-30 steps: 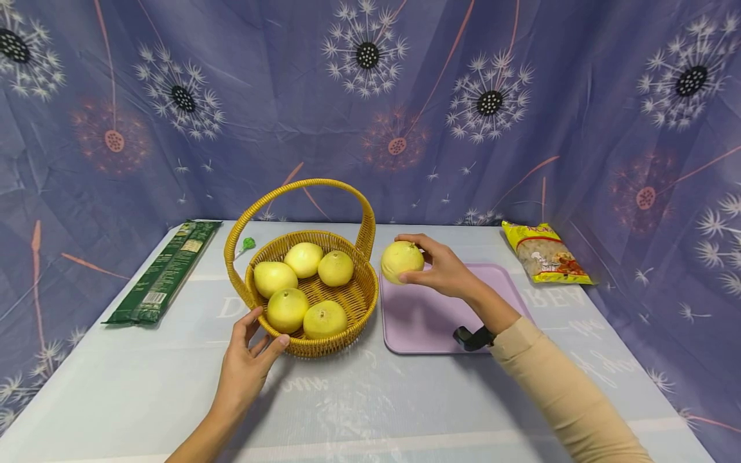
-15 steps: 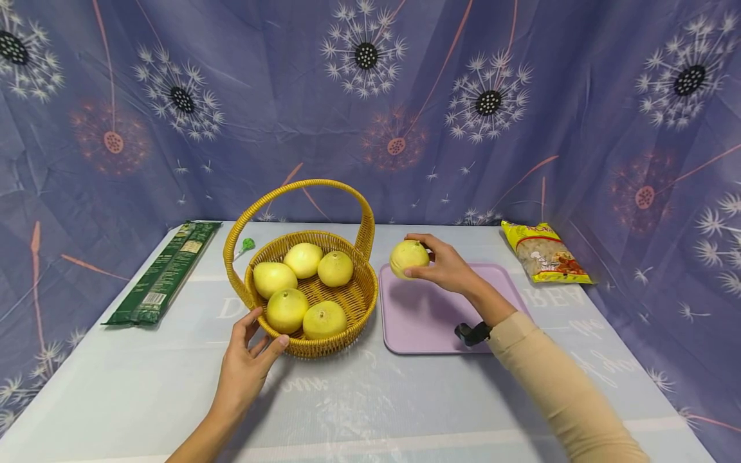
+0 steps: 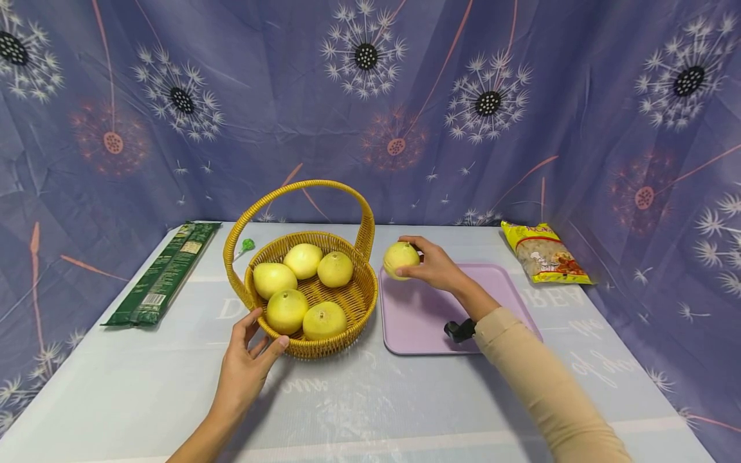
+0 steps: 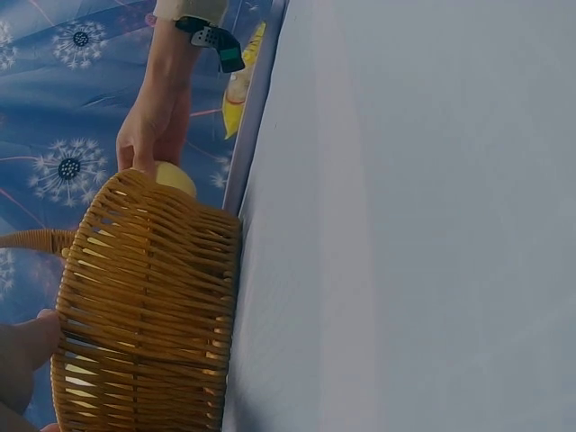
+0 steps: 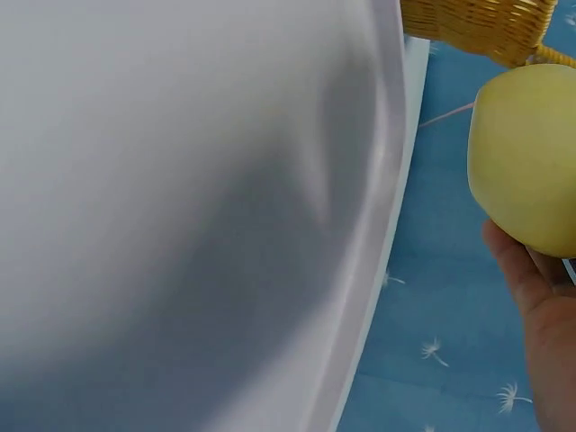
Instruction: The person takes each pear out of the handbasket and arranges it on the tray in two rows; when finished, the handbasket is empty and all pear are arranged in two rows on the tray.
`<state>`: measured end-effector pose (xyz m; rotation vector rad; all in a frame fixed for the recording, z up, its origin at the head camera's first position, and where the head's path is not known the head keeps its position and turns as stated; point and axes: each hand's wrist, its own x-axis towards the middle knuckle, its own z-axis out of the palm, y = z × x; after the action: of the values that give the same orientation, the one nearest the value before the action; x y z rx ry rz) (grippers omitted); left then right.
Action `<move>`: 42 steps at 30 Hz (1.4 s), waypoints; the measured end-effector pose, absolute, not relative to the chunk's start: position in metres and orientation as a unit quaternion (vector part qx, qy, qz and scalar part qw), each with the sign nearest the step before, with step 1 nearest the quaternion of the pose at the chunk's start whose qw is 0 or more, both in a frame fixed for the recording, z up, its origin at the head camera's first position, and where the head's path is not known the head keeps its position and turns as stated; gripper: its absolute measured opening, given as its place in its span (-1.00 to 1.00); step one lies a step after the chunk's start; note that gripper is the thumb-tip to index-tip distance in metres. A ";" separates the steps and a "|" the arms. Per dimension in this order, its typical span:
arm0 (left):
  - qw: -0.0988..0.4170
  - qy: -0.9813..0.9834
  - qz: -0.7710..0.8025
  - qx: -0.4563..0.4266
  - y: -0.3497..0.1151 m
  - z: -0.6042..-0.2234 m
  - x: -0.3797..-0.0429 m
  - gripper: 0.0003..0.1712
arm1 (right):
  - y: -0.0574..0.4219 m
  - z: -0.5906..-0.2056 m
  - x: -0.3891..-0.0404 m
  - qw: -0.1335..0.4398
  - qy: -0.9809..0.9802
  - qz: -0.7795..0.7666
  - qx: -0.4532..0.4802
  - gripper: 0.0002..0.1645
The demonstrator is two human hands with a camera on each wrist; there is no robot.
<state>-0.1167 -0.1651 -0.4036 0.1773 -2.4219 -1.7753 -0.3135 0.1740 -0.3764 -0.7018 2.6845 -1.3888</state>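
Observation:
My right hand (image 3: 437,265) grips a round yellow fruit (image 3: 401,260) above the left edge of a light purple tray (image 3: 463,337). In the right wrist view, that yellow fruit (image 5: 526,162) is cut off by the frame edge, with fingers (image 5: 531,270) beneath it. A woven yellow-brown basket (image 3: 330,348) with a tall arched handle stands left of the tray, holding several similar fruits (image 3: 287,311). My left hand (image 3: 246,360) holds the basket's near-left rim, thumb at the front and fingers at the side. The left wrist view shows the basket's woven wall (image 4: 148,297) up close.
A long green packet (image 3: 164,273) lies at the table's left. Behind the basket's left side is a green lollipop (image 3: 247,244). A yellow snack-like bag (image 3: 546,253) lies at the back right. Patterned purple cloth (image 3: 278,96) hangs behind the table.
My right hand, with the yellow fruit, first shifted slightly right, then moved back left, staying over the tray's left side. My left hand and the basket have stayed in place.

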 end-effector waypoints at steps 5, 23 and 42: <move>0.065 -0.803 -0.590 0.060 -0.165 -0.404 -0.117 -0.08 | 0.172 -0.381 -0.317 0.024 0.875 -0.434 -0.214 -0.08; 0.063 -0.798 -0.597 0.060 -0.164 -0.403 -0.116 -0.07 | 0.170 -0.394 -0.327 0.042 0.889 -0.412 -0.193 -0.07; 0.067 -0.796 -0.598 0.062 -0.164 -0.404 -0.117 -0.08 | 0.174 -0.405 -0.329 0.053 0.895 -0.407 -0.174 -0.06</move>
<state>-0.1166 -0.1642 -0.4038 0.1868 -2.3992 -1.8040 -0.3288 0.1735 -0.4047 -0.5283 2.7210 -1.2375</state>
